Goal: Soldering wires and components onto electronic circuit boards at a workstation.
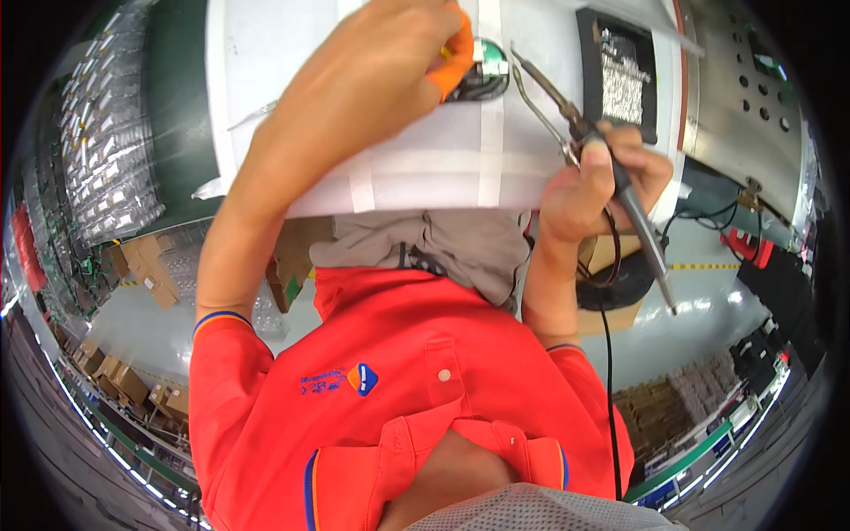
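My right hand (606, 181) grips a soldering iron (633, 212) with a thin bent metal tube alongside its shaft. The iron's tip points up and left, just right of a small green circuit board (492, 58). Black wires (482, 86) curl at the board's near side. My left hand (381, 66), wearing orange finger covers (458, 57), reaches over from the left with fingers closed at the board's left edge. Those fingers hide part of the board and exactly where they pinch. Both sit over a white work surface (425, 168) crossed by pale tape strips.
A black tray (649, 131) with silvery crumpled material lies right of the iron. Beyond it stands a metal panel with holes (744, 97). Stacked clear plastic trays (111, 150) rest at the left. A thin pointed tool (252, 116) lies by my left forearm. A black cable (609, 380) hangs at my right.
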A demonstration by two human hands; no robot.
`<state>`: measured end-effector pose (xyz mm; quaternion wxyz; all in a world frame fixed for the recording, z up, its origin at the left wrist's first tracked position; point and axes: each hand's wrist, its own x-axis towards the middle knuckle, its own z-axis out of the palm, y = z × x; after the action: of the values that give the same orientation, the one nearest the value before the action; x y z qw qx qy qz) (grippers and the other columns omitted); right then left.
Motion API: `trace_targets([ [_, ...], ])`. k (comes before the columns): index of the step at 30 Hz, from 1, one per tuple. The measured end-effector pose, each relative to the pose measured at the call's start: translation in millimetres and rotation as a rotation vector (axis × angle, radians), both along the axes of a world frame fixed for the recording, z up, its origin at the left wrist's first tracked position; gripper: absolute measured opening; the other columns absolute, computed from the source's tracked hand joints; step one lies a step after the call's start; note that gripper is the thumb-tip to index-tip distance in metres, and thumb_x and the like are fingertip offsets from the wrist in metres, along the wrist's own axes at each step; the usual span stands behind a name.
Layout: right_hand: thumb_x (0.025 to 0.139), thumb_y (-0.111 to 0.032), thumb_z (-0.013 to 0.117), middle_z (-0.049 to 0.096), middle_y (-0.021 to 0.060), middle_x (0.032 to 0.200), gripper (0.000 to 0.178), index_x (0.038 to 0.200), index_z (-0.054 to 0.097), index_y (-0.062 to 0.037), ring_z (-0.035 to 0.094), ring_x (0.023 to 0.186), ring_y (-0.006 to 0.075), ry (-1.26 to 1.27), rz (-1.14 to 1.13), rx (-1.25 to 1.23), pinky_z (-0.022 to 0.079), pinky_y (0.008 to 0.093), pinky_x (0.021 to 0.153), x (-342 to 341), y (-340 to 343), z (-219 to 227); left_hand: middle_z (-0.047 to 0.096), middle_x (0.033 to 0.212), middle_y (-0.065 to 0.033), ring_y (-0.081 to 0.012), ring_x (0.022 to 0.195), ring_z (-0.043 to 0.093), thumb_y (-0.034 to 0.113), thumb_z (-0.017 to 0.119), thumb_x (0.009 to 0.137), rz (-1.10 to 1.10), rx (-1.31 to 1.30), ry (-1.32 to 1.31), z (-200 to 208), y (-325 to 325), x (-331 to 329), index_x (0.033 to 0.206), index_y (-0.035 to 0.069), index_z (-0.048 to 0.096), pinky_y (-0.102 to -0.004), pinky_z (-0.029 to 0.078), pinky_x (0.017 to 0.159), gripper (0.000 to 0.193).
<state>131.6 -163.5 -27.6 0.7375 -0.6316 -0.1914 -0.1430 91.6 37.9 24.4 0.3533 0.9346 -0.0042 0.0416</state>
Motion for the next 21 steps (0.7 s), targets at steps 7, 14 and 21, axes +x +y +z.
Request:
trace_targets([
  [7, 0.081, -0.017, 0.066, 0.04, 0.0043, 0.076, 0.03, 0.091, 0.04, -0.0071, 0.038, 0.073, 0.0145, 0.042, -0.045, 0.04, 0.04, 0.0315, 0.077, -3.1, -12.0, -10.6, 0.059, 0.085, -0.0092, -0.0197, 0.076, 0.055, -0.009, 0.066, 0.075, 0.09, -0.131, -0.024, 53.0, 52.2, -54.2, 0.084, 0.0, 0.059, -0.0287, 0.046, 0.069, 0.014],
  [14, 0.085, -0.014, 0.061, 0.037, 0.003, 0.075, 0.025, 0.092, 0.038, -0.0068, 0.033, 0.068, 0.012, 0.092, -0.045, 0.08, 0.035, 0.0291, 0.071, -8.4, -16.2, -5.9, 0.07, 0.099, -0.0072, -0.0118, 0.073, 0.056, 0.016, 0.059, 0.089, 0.58, -0.343, -0.051, 47.5, 194.1, 15.7, 0.093, -0.002, 0.064, -0.0281, 0.046, 0.066, 0.019],
  [21, 0.079, -0.011, 0.059, 0.037, 0.0035, 0.08, 0.023, 0.091, 0.04, -0.0067, 0.035, 0.075, 0.0132, 0.149, -0.033, 0.074, 0.036, 0.0291, 0.079, -4.8, -12.6, -0.5, 0.07, 0.103, -0.0124, -0.027, 0.097, 0.064, 0.032, 0.065, 0.084, 0.901, 0.195, 0.003, -28.1, 368.2, 167.5, 0.11, 0.006, 0.067, -0.0382, 0.049, 0.084, 0.037],
])
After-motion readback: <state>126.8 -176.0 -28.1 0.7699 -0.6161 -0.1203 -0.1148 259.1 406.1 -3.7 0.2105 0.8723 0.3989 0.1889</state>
